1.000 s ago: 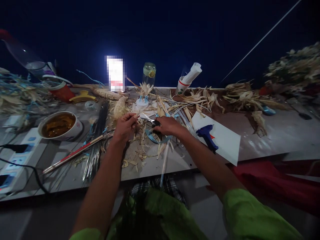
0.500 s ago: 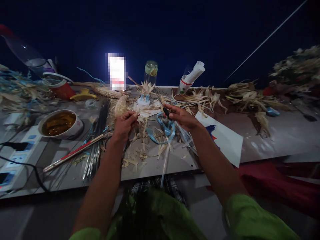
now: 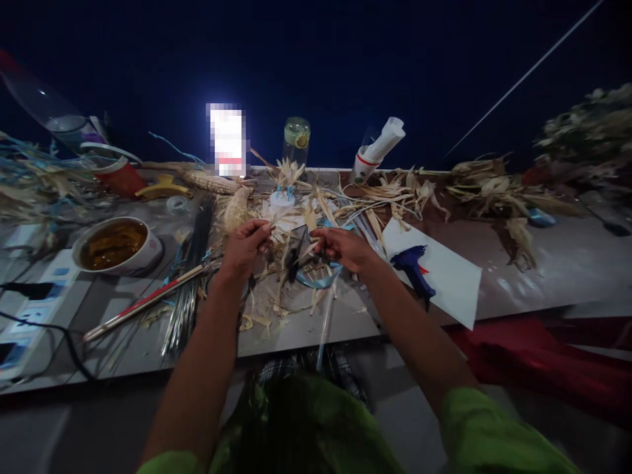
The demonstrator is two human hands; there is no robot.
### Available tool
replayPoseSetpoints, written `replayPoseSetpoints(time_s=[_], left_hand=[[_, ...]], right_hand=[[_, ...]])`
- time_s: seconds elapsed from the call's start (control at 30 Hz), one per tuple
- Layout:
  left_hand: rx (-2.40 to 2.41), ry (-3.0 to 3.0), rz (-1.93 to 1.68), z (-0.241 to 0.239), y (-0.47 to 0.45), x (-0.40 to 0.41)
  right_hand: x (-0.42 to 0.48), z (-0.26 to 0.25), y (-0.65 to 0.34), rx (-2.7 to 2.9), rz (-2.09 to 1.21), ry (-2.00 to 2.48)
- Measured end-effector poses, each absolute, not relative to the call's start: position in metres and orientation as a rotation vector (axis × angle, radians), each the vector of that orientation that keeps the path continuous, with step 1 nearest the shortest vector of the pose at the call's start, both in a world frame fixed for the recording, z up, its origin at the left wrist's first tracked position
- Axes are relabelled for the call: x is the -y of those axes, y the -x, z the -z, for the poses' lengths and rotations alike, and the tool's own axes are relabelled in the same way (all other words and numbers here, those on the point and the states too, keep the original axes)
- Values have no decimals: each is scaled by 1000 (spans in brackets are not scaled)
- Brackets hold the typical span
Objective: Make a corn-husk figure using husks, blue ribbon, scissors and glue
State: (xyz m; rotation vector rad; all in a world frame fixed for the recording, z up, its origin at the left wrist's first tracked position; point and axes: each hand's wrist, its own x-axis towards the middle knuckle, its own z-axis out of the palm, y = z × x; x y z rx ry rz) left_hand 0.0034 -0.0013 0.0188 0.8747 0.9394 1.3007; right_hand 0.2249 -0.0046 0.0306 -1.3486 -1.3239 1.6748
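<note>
My left hand (image 3: 249,249) is closed in a pinch above the littered table. Whatever lies between thumb and forefinger is too small to name. Facing it, my right hand (image 3: 342,249) has its index finger stretched out and the others loosely bent, with nothing plainly held. A dark, narrow tool (image 3: 294,258), blurred, lies between the hands among dry corn husk scraps (image 3: 269,322). Loops of light blue ribbon (image 3: 320,282) lie below my right hand. Behind them, a white-based piece (image 3: 282,199) carries a pale husk tuft (image 3: 289,172).
At left are a bowl of brown liquid (image 3: 116,245), a power strip (image 3: 47,316), a red-and-silver stick (image 3: 143,299) and a wire bundle (image 3: 185,309). A blue glue gun (image 3: 413,270) lies on white paper (image 3: 457,283) at right. A bottle (image 3: 296,141) stands behind.
My right hand has moved down and left and let go of the black-handled tool, which now lies between the hands. My left hand keeps its pinch. The glue gun has come fully into sight.
</note>
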Motion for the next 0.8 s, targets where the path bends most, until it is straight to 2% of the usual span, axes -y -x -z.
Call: replayPoseSetpoints(time_s=[0.23, 0.37, 0.57, 0.7, 0.8], left_hand=[[-913, -869, -1316, -17, -4, 1], [-914, -858, -1328, -18, -5, 0], [-886, -822, -1338, -15, -4, -2], [-864, -826, -1341, -14, -4, -2], [-853, -823, -1330, -15, -5, -1]], right_hand=[[17, -47, -215, 1787, -976, 1540], [31, -58, -195, 2124, -685, 1331], [42, -41, -175, 2784, -524, 1083], [41, -35, -189, 2892, -328, 1100], [35, -45, -204, 2892, -308, 1125]])
